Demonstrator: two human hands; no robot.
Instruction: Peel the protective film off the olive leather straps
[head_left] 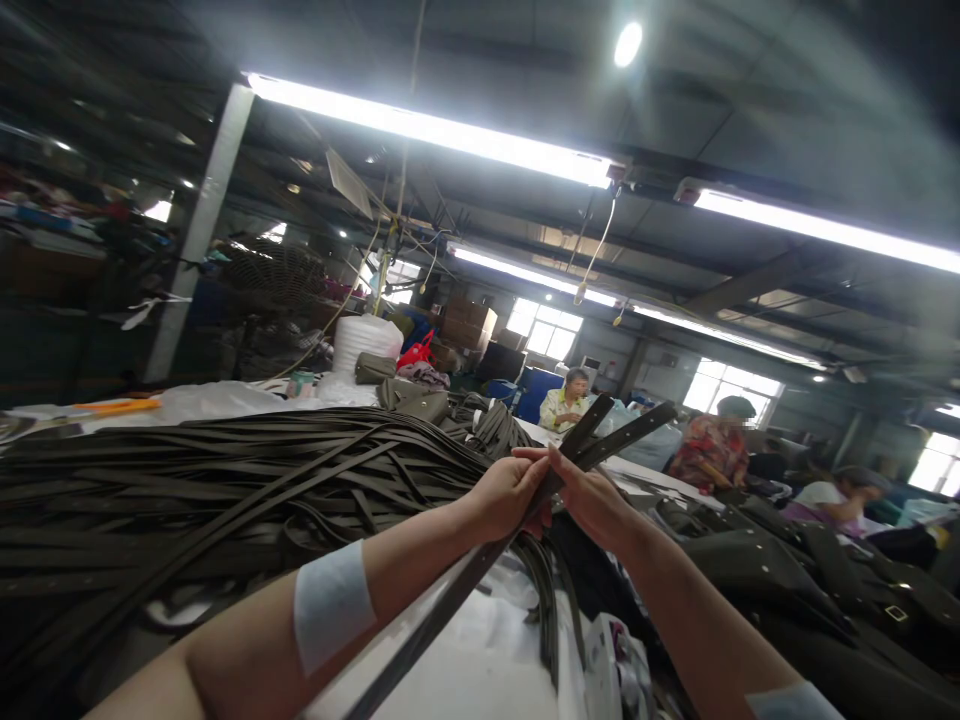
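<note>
My left hand (511, 492) is wrapped round dark olive straps (626, 432) in front of me. My right hand (594, 503) grips the same straps just beside it, the thumbs nearly touching. Two strap ends with small holes or studs fan out beyond my fingers in a narrow V. The rest of the straps runs down to the lower left past my left forearm. On the left, a large heap of similar straps (247, 480) spreads over the table, some hanging near my hands.
Dark bags or bag parts (780, 570) with metal fittings are piled on the right. A white sheet (450, 660) lies below my hands. A foam roll (367, 345) and orange-handled scissors (120, 405) stand behind the heap. Several people sit or stand farther back.
</note>
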